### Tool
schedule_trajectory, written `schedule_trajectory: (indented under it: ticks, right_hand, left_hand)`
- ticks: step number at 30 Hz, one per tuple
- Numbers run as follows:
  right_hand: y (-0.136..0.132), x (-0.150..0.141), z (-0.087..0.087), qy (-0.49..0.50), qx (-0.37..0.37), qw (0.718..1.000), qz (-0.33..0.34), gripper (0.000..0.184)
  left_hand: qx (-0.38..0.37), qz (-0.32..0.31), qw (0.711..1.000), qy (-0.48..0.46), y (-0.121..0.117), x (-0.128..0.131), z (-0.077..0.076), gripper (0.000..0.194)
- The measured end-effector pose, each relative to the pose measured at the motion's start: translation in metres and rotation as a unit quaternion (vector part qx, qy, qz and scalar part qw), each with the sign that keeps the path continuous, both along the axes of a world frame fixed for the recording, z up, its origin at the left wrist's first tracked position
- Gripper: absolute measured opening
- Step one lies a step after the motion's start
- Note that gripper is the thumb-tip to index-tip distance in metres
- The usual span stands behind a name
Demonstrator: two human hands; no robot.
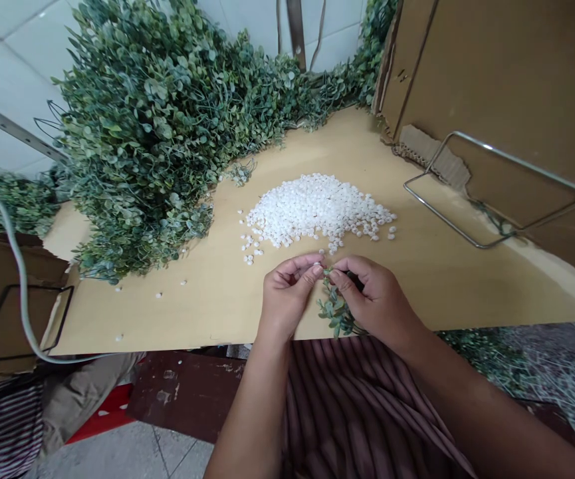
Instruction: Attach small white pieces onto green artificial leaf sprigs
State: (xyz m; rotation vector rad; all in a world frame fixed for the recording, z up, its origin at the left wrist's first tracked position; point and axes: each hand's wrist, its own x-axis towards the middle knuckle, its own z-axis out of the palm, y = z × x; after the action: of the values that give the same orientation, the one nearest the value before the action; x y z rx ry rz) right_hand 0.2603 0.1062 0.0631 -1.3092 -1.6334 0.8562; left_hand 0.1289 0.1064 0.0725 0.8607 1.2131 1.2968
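Note:
My left hand (287,293) pinches a small white plastic piece (316,267) between thumb and forefinger, just in front of the heap of white pieces (317,209). My right hand (374,296) is closed on a small green artificial leaf sprig (336,313), whose leaves hang below the fingers. The two hands meet at the sprig's tip, above the near edge of the pale wooden table (207,293).
A big pile of green artificial foliage (157,126) covers the table's left and back. A metal wire frame (496,193) leans on cardboard (516,86) at right. A white cable (15,266) hangs at left. More foliage (486,356) lies low at right.

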Motion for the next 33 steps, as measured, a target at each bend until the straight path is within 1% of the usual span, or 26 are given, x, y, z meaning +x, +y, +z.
schedule_trajectory:
  ticks: [6,12,16,21,26,33]
  right_hand:
    - [0.0007,-0.0003,-0.0002,-0.002,0.002,1.0,0.0,0.025]
    - [0.0008,-0.0017,-0.0003,-0.008,-0.006,1.0,-0.009,0.026]
    - [0.0005,-0.0023,-0.0003,-0.01,-0.007,1.0,-0.012,0.025]
    - [0.0012,-0.0037,-0.0001,-0.016,-0.001,1.0,-0.022,0.025]
    - [0.0017,-0.0045,-0.0007,-0.033,0.014,0.999,-0.036,0.025]
    - [0.0027,-0.0066,-0.0022,-0.038,0.035,0.998,-0.039,0.025]
  left_hand:
    - [0.033,-0.003,0.998,0.045,0.0001,0.0007,-0.0027,0.025]
    - [0.046,-0.005,0.996,0.075,0.0001,0.0008,-0.004,0.018]
    - [0.043,-0.001,0.997,0.066,0.0013,0.0011,-0.0057,0.015]
    - [0.027,0.009,0.997,0.076,0.0028,0.0014,-0.007,0.016]
    - [0.028,0.015,0.996,0.085,0.0019,0.0016,-0.0072,0.016]
    - [0.041,-0.005,0.992,0.123,0.0021,0.0037,-0.0073,0.014]
